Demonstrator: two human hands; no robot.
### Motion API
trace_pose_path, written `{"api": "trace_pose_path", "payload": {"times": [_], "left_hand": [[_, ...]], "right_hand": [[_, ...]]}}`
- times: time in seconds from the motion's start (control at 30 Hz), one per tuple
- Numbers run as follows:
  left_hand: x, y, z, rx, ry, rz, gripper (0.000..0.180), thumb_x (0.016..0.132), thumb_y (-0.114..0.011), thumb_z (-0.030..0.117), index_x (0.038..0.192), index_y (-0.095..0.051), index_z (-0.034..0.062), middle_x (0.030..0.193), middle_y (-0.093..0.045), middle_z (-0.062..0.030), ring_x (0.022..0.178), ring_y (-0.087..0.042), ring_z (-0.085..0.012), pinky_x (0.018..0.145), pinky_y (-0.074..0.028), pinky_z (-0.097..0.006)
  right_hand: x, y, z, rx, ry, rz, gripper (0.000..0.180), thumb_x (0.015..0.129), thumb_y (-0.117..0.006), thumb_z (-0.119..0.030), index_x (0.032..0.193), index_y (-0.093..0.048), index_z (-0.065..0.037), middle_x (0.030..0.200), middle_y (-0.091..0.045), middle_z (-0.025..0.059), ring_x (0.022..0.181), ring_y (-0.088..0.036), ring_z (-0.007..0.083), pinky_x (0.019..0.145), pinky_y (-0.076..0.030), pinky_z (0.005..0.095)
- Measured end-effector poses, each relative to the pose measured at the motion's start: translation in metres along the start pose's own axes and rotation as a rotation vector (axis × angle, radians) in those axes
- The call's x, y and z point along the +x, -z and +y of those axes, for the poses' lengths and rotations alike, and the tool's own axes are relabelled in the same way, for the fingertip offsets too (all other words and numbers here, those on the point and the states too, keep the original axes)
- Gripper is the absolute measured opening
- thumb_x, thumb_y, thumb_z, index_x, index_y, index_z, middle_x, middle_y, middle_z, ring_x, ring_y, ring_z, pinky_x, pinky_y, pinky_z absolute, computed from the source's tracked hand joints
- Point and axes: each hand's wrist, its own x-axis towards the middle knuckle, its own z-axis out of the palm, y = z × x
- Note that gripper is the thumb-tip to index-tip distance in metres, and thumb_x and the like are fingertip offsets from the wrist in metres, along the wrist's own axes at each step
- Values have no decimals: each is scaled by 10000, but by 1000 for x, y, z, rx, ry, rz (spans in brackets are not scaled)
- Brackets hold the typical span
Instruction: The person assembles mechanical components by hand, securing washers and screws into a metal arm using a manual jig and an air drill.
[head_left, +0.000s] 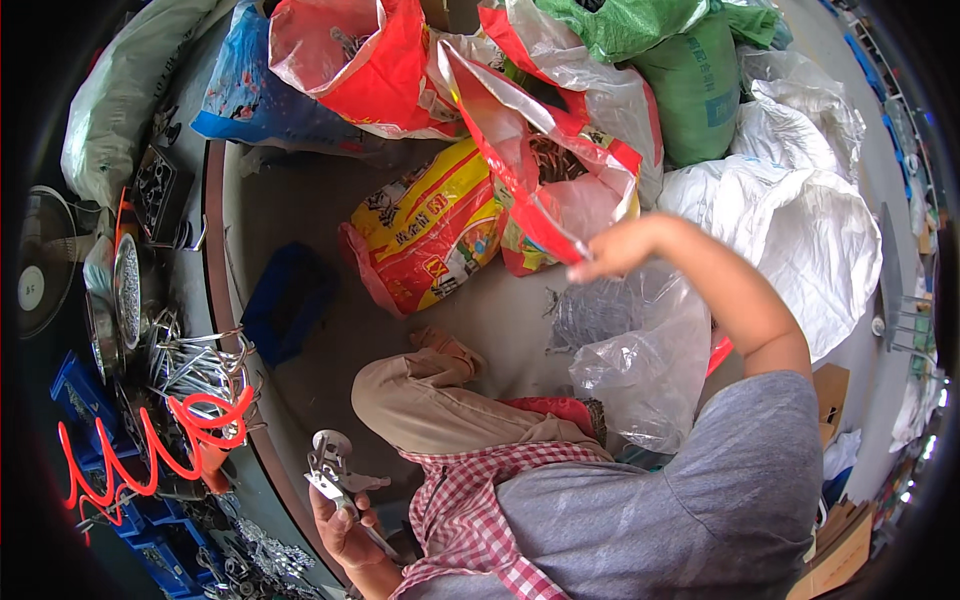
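Note:
My left hand (342, 522) is low at the bench's edge and grips a small shiny metal bracket (328, 466) with holes in it, held upright. My right hand (612, 250) is stretched forward over the floor. Its slightly blurred fingers pinch the rim of a red-and-clear plastic bag (540, 180) with brownish metal parts inside. Under that arm lies a crumpled clear plastic bag (640, 360) with thin metal pieces beside it. My knee in beige trousers (420, 400) and a checked apron (470, 500) fill the space between the hands.
A curved workbench (215, 260) at the left carries a red coiled hose (160, 440), wire parts, metal bowls (125, 290) and blue bins (80, 395). On the floor are a blue crate (285, 300), a yellow-red sack (430, 230), white sacks (800, 230), a green sack (695, 90) and cardboard boxes (835, 560).

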Motion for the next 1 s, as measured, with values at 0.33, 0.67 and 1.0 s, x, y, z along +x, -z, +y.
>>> {"api": "trace_pose_path", "payload": {"times": [0.33, 0.67, 1.0], "left_hand": [[-5, 5, 4, 10, 15, -87, 633, 715, -600, 48, 1291, -339, 76, 1099, -501, -103, 743, -534, -146, 495, -463, -170], [-23, 1, 4, -48, -54, 99, 661, 633, -656, 115, 1227, -391, -3, 903, -574, -137, 633, -575, -153, 423, -466, -181], [-24, 12, 2, 21, -25, -128, 699, 609, -661, 158, 1238, -397, 3, 951, -567, -149, 669, -560, -170, 478, -452, -203]], "right_hand": [[105, 86, 56, 140, -136, 1669, 302, 790, -532, -192, 1034, -553, -15, 972, -595, 214, 988, -562, 303, 832, -442, 400], [-62, 156, 23, -151, -83, 1560, 248, 880, -478, -263, 942, -556, -37, 842, -611, 161, 715, -610, 261, 665, -483, 378], [-153, -16, 13, 1472, 933, 1581, 236, 910, -443, -165, 1066, -493, 5, 922, -616, 163, 762, -637, 214, 676, -545, 293]]}}
